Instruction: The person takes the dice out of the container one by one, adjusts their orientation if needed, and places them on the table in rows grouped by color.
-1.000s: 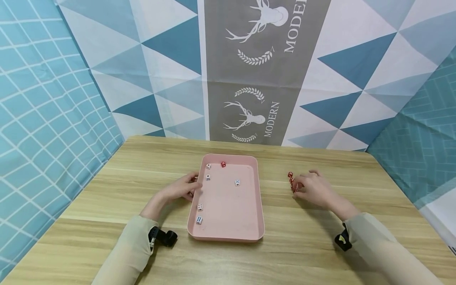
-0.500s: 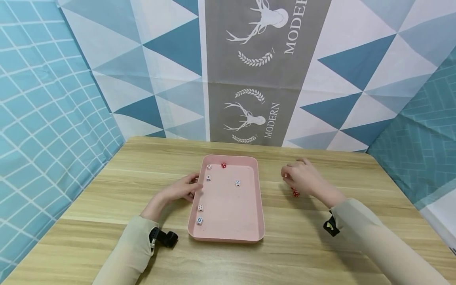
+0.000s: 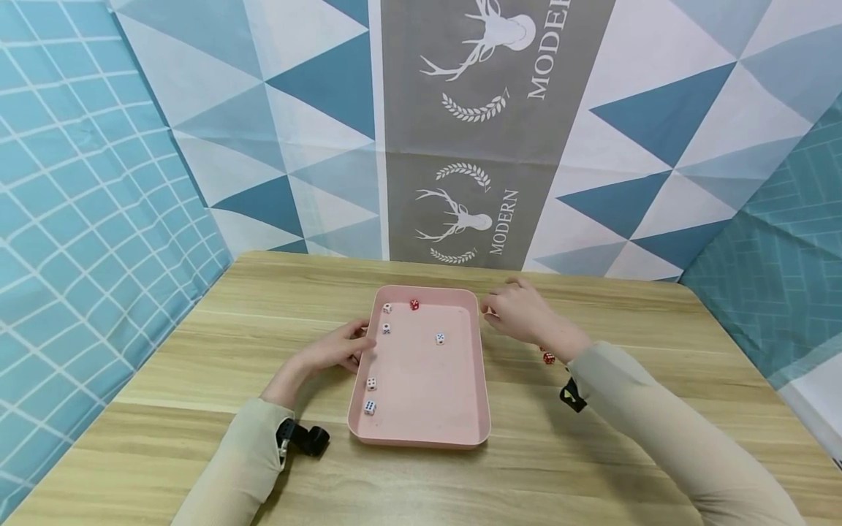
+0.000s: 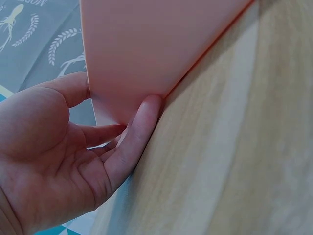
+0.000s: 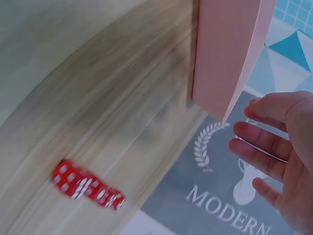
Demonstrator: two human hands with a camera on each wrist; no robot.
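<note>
- The left hand [image 3: 332, 348] grips the pink tray [image 3: 427, 409] at its left edge, a little beyond the middle of that side; its thumb hooks over the rim while the other fingers [image 4: 142, 122] bend in against the outer wall, the lowest one beside the worktop [image 3: 421, 489].
- The right hand [image 3: 520, 310] hangs just beside the tray's far right corner, its fingers bent and slightly parted; I cannot tell whether anything sits between the tips.
- Both forearms reach in from the near edge in pale sleeves [image 3: 671, 424]. The right one angles left across the worktop, its hand palm-down. Each wrist wears a black device [image 3: 305, 440].
- The tray lies flat near the middle of the worktop, closer to the far edge. Inside it, a red die [image 3: 414, 305] lies by the far edge, two white dice [image 3: 386, 329] near the far left corner, two more along the left edge towards the near left corner, and one right of centre in the far half.
- To the tray's right, more red dice [image 5: 88, 185] form a short row on the worktop, partly covered by the right wrist in the head view.
- Behind the far edge hangs a backdrop [image 3: 460, 131] with triangles, deer heads and "MODERN"; blue tile-patterned cloth [image 3: 79, 183] covers the left side, teal herringbone cloth [image 3: 770, 241] the right.
</note>
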